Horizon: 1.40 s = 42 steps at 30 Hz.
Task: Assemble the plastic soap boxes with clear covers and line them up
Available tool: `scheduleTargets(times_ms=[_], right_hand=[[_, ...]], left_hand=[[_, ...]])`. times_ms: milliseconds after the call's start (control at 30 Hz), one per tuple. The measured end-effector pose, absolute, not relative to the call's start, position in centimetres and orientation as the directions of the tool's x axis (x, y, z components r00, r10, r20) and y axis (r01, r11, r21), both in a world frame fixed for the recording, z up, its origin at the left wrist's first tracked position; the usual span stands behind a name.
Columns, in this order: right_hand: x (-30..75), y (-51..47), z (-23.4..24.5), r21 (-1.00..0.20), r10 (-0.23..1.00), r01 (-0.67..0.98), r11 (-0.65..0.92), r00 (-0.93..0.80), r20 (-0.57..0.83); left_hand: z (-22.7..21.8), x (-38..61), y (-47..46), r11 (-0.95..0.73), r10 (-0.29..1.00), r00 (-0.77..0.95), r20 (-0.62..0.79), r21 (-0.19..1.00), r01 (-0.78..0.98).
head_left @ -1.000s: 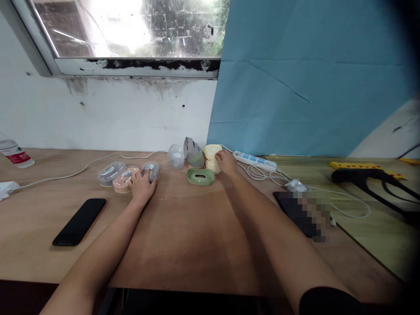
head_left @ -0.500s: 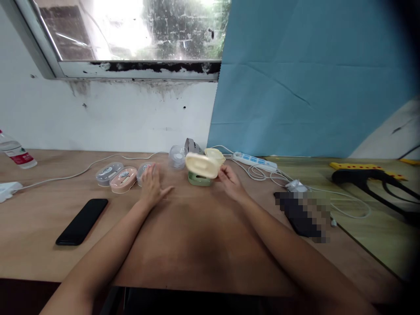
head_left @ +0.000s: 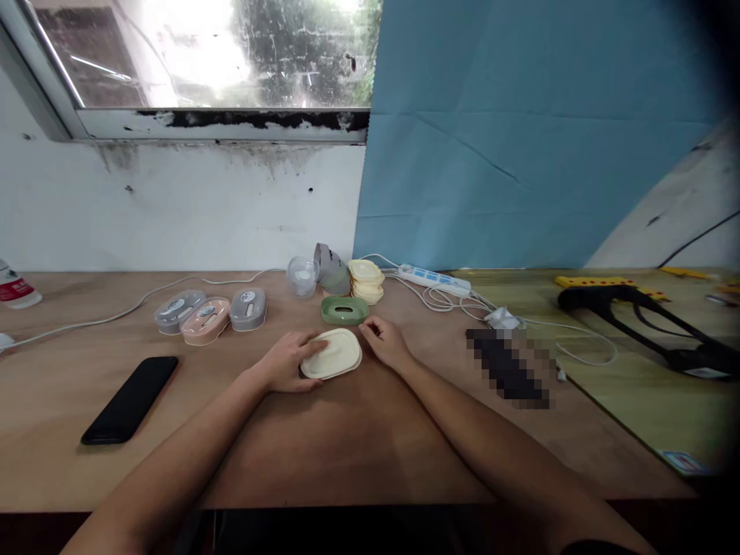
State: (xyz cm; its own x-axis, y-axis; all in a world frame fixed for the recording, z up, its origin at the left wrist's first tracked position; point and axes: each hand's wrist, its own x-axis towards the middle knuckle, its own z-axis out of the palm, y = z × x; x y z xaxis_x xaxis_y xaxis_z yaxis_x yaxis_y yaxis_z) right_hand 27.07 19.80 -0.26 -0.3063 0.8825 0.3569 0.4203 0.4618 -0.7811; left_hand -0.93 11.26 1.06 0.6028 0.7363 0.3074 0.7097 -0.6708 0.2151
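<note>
My left hand (head_left: 287, 362) grips the left side of a cream, rounded-rectangular lid-like piece (head_left: 341, 353), with fingers over its top and the thumb at the near edge. Off its right edge, my right hand (head_left: 386, 341) has its fingers curled together, with nothing visible in them. Just beyond sits a green oval dish (head_left: 345, 311) with a slot in its middle. Behind that, several cream pieces (head_left: 366, 282) are stacked. Grey stacked pieces (head_left: 331, 270) lean beside a stack of clear covers (head_left: 301, 276).
Left of my hands are a pink slotted dish (head_left: 206, 321) and two grey ones (head_left: 247, 310) (head_left: 179, 312) under clear covers. A black phone (head_left: 130, 399) lies at front left. A power strip (head_left: 435, 280) and white cables run along the back right, near a black-handled tool (head_left: 636, 316).
The cream piece has come down and nearer, from above the green dish to the table in front of it. My left hand has left the grey covered dish and taken hold of the piece; my right hand has released it.
</note>
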Motion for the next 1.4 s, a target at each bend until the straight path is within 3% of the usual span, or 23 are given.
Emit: scheduleTargets(times_ms=[167, 367, 500, 667, 767, 967, 1133, 1267, 1400], right_hand=[[27.8, 21.9, -0.6, -0.652, 0.839, 0.529, 0.543, -0.313, 0.445], [28.1, 22.6, -1.9, -0.515, 0.814, 0.631, 0.58, -0.414, 0.408], [28.3, 22.7, -2.2, -0.533, 0.809, 0.61, 0.587, -0.419, 0.412], [27.9, 21.6, -1.5, -0.598, 0.768, 0.482, 0.64, -0.434, 0.472], [27.1, 20.2, -0.7, -0.615, 0.7, 0.345, 0.709, -0.449, 0.555], [25.8, 17.2, 0.6, -0.51, 0.544, 0.224, 0.83, -0.529, 0.651], [25.8, 16.7, 0.2, -0.348, 0.435, 0.261, 0.9, -0.569, 0.698], [25.6, 17.6, -0.9, -0.232, 0.422, 0.384, 0.894, -0.546, 0.724], [25.7, 18.0, -0.7, -0.149, 0.33, 0.363, 0.92, -0.509, 0.795]], left_hand=[[1.5, -0.3, 10.9, -0.706, 0.708, 0.668, 0.229, 0.245, 0.664], [1.2, -0.4, 11.0, -0.687, 0.726, 0.649, 0.228, 0.289, 0.667], [0.9, -1.1, 11.4, -0.626, 0.78, 0.572, 0.255, 0.316, 0.713], [0.3, -1.8, 12.2, -0.533, 0.82, 0.395, 0.414, 0.302, 0.791], [0.0, -2.0, 12.5, -0.548, 0.75, 0.337, 0.57, 0.249, 0.798], [0.2, -2.2, 12.3, -0.619, 0.579, 0.289, 0.762, 0.181, 0.765], [0.3, -2.1, 11.9, -0.577, 0.628, 0.119, 0.769, 0.357, 0.735], [0.9, -0.7, 11.1, -0.49, 0.772, 0.005, 0.636, 0.59, 0.642], [1.3, 0.5, 10.3, -0.407, 0.867, 0.01, 0.498, 0.697, 0.59]])
